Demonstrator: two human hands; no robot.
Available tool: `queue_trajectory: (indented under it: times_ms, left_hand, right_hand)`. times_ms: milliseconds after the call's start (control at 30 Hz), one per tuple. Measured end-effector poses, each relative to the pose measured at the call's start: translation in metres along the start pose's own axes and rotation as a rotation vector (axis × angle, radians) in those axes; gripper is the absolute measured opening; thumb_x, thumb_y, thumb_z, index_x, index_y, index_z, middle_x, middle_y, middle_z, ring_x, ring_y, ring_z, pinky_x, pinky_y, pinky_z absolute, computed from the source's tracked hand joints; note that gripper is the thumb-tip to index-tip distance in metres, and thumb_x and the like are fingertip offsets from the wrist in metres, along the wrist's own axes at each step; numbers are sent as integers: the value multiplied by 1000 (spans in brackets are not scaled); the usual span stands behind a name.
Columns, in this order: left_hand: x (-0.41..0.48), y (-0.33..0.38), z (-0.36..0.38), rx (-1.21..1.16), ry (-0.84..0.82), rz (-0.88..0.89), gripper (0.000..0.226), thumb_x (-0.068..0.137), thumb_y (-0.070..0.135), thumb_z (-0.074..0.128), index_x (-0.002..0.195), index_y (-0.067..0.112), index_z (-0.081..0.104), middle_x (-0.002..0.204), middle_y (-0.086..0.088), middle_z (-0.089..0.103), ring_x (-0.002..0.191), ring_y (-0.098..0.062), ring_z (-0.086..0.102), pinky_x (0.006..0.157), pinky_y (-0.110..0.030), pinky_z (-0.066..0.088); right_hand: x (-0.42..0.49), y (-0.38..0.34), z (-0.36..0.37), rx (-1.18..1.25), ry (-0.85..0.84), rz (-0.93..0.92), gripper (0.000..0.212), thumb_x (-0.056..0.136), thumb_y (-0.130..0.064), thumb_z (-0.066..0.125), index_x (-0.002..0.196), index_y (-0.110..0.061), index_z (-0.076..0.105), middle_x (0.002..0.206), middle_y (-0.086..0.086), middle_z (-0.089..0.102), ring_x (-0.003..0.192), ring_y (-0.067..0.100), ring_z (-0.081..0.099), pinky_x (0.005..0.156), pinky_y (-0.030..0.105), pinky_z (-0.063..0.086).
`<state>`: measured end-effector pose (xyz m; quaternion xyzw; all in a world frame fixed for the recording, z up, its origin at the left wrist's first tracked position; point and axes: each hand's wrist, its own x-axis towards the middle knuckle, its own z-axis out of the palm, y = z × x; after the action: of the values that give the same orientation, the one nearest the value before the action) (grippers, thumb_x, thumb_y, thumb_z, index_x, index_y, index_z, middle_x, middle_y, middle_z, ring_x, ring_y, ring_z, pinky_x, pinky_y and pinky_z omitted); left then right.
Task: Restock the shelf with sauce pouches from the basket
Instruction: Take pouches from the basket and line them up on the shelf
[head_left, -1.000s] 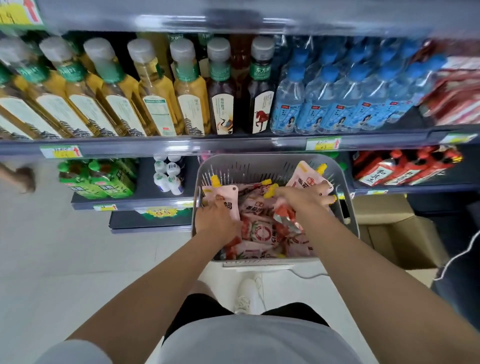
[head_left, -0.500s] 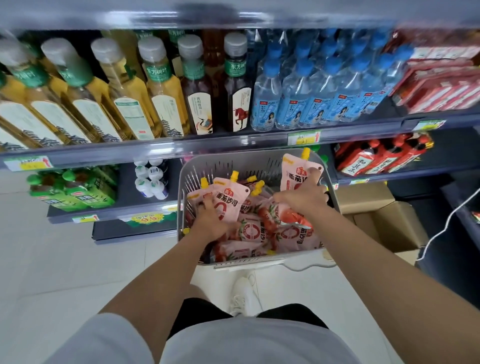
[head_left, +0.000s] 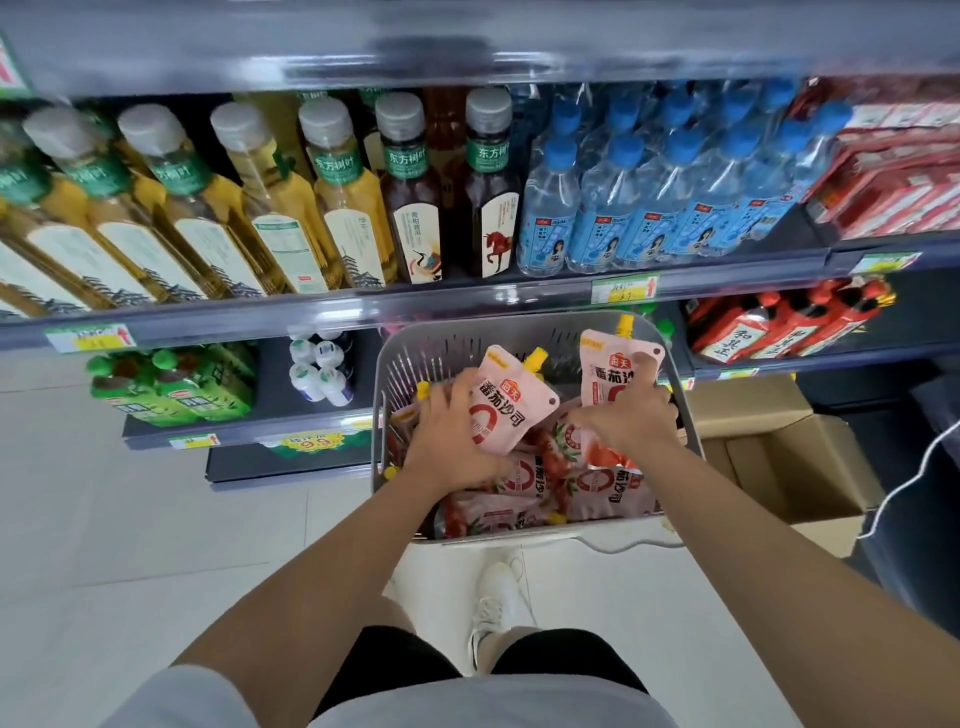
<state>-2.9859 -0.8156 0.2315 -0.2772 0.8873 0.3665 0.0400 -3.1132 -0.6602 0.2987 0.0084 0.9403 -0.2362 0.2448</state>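
Step in hand: lifting one tomato sauce pouch per hand out of the grey slotted basket (head_left: 680, 415).
Left hand (head_left: 452, 436): fingers curled round the lower left edge of a pink pouch (head_left: 506, 405), gripping it; yellow spout up, pouch tilted over the heap.
Right hand (head_left: 626, 415): fingers pinching a second pouch (head_left: 605, 371), thumb on its printed face, near the basket's far right corner.
Doing it well: best gripped by the body, not the spout; lift clear of the rim before swinging, lest loose pouches (head_left: 519, 512) snag and spill.
Basket: more than half full, on the floor against the shelving.
Shelf above: tea bottles (head_left: 332, 208), water bottles (head_left: 623, 208).
Lower right shelf: red packs (head_left: 779, 327).
Destination slot: cannot tell.
Floor: pale tiles; open cardboard box (head_left: 779, 462) just right of the basket.
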Motion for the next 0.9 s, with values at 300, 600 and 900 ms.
queue_trajectory:
  times_ms: [300, 600, 900]
  left_hand:
    - [-21, 11, -92, -27, 197, 187, 113, 43, 62, 71, 142, 27, 26, 129, -3, 35, 123, -26, 36, 101, -45, 40]
    - [-84, -46, -236, -154, 478, 238, 111, 42, 54, 74, 142, 27, 32, 123, 2, 36, 116, -20, 43, 95, -42, 49]
    - [-131, -93, -400, -286, 838, 280, 102, 49, 39, 82, 139, 29, 34, 120, 5, 38, 111, -13, 47, 91, -28, 44]
  right_hand:
    - [-54, -43, -6, -12, 155, -161, 104, 59, -34, 82, 140, -27, 17, 129, 21, 42, 121, 40, 42, 93, 47, 46]
    - [-160, -137, 26, 81, 293, -429, 111, 59, -36, 84, 146, -23, 16, 135, 16, 39, 124, 37, 38, 101, 51, 41]
    - [-240, -273, 35, 208, 393, -716, 119, 54, -35, 83, 149, -19, 14, 131, 11, 47, 120, 33, 45, 100, 48, 43]
